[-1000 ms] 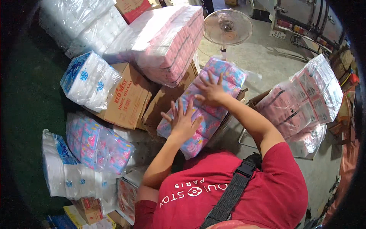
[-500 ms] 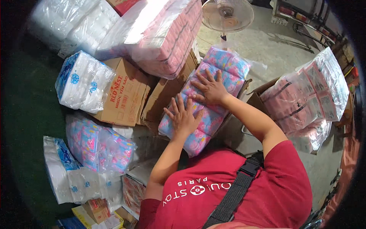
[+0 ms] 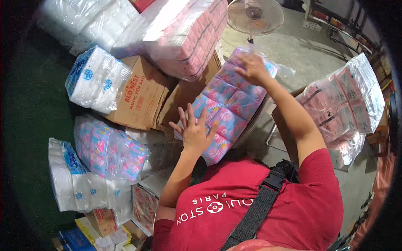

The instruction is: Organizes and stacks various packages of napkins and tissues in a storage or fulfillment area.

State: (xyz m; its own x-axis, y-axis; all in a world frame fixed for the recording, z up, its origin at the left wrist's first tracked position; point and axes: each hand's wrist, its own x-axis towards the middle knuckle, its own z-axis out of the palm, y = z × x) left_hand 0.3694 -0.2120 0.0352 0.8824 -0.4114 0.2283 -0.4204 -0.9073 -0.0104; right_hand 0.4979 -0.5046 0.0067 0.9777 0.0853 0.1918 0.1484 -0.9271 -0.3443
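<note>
Right hand moved up to the far end of my pink-and-blue pack, fingers curled over it, left hand flat, fingers spread, near end, cardboard box beside.

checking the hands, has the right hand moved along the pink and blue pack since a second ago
Yes. The right hand has slid from the middle of the pink and blue pack up to its far end, toward the standing fan.

Red short-sleeved shirt with white print, black strap across
</note>
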